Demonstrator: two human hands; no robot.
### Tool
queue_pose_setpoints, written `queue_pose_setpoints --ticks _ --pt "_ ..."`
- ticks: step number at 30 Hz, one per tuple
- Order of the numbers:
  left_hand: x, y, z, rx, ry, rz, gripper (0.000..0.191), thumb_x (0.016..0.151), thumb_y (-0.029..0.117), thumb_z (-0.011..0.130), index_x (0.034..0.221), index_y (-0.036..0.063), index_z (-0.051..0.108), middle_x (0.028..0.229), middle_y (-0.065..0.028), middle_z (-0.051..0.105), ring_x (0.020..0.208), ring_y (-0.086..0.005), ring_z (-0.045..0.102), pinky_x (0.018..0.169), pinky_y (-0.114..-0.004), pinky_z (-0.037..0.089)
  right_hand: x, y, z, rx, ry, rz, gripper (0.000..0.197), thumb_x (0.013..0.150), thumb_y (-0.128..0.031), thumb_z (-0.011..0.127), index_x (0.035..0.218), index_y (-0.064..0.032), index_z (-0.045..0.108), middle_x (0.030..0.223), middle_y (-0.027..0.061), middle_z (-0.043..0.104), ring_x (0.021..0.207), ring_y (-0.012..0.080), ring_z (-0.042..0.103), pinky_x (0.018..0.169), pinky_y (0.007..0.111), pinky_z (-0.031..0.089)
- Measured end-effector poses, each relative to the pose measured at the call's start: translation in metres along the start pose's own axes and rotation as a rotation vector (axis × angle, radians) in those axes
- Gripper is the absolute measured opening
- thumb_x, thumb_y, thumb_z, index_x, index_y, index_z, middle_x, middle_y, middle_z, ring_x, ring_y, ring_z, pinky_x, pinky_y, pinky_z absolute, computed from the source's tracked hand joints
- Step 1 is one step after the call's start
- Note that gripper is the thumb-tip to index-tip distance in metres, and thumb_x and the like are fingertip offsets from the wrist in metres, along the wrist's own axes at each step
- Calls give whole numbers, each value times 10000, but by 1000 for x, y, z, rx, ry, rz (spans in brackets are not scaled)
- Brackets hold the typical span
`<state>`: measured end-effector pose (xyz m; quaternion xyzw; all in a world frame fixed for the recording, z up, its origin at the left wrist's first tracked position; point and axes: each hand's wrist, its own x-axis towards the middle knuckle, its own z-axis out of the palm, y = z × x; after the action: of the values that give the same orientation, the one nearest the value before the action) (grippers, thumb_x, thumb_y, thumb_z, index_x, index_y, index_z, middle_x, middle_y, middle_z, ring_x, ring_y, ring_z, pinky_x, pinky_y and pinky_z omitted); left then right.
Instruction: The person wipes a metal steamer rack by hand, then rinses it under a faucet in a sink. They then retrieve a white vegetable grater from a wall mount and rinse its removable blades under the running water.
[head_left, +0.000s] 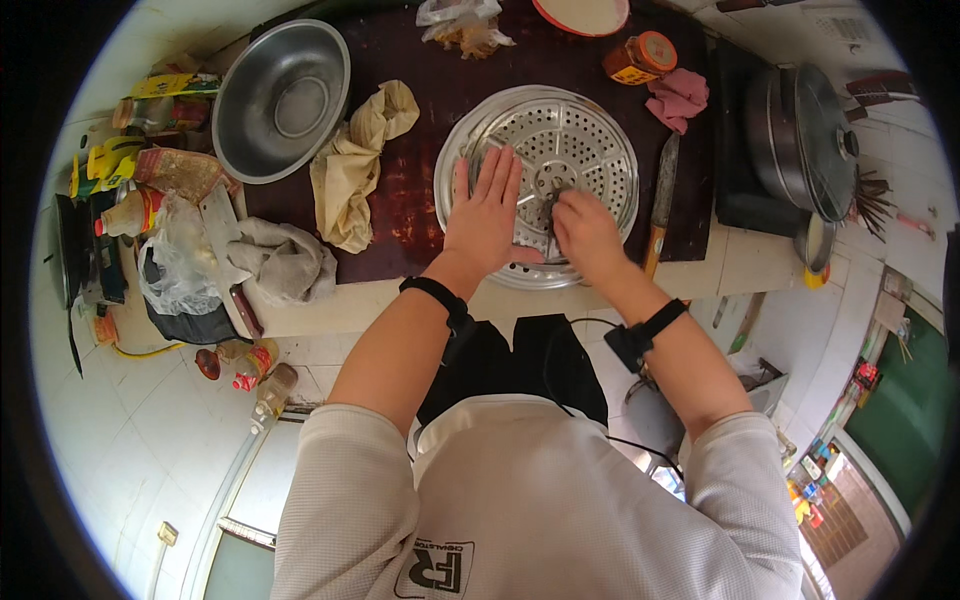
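A round stainless steel steamer tray (596, 139) with many small holes lies in front of me, with a wider steel rim (540, 281) showing beneath it. My left hand (491, 206) is flat on the tray's left side, its thumb spread out and nothing held. On the tray near the centre, my right hand (587, 229) has its fingers curled around a small dark wad (553, 202), perhaps a steel wool scourer. The fingers cover most of that wad.
Left of the tray are a cream cloth (349, 169), a metal basin (289, 97), a grey rag (281, 259) and a cleaver (225, 240). To the right lie a knife (661, 202), a pink cloth (679, 99), a lidded jar (641, 58) and a lidded pot (787, 139).
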<state>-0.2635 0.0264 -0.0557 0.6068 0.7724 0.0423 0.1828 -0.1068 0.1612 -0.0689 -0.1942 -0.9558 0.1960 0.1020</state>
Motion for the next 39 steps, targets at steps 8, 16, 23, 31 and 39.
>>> queue_pose_setpoints --ticks 8,16,23,31,39 --pt "0 3 -5 47 -71 -30 1366 638 813 666 1565 -50 155 1657 -179 132 1545 -311 83 1215 -596 37 6 -4 1 9 17 46 119 779 -24 653 896 -2 660 1041 192 653 984 393 621 879 454 523" --pt "-2 2 0 22 -23 -14 1349 650 813 657 1560 -57 170 1656 -181 140 1545 -314 82 1214 -599 36 11 -5 -3 50 77 78 82 786 -20 660 862 12 651 979 193 643 900 395 623 813 443 525" --pt "-1 1 2 8 -6 -26 1353 645 811 665 1559 -57 173 1654 -183 144 1545 -312 80 1214 -602 31 -14 -11 -5 72 79 -2 112 767 -23 659 875 3 644 964 173 633 909 382 620 799 453 527" --pt "0 3 0 -29 11 -20 1384 599 771 732 1548 -72 181 1652 -200 128 1540 -337 97 1210 -604 45 -55 -36 2 78 66 101 137 754 -11 665 888 8 647 1032 174 638 956 380 616 820 445 524" --pt "0 6 0 -69 59 -4 1414 565 754 762 1538 -91 181 1637 -223 166 1537 -366 94 1204 -617 31 -60 7 -22 -36 230 291 121 769 -14 667 885 7 641 1034 175 633 974 391 609 851 461 515"
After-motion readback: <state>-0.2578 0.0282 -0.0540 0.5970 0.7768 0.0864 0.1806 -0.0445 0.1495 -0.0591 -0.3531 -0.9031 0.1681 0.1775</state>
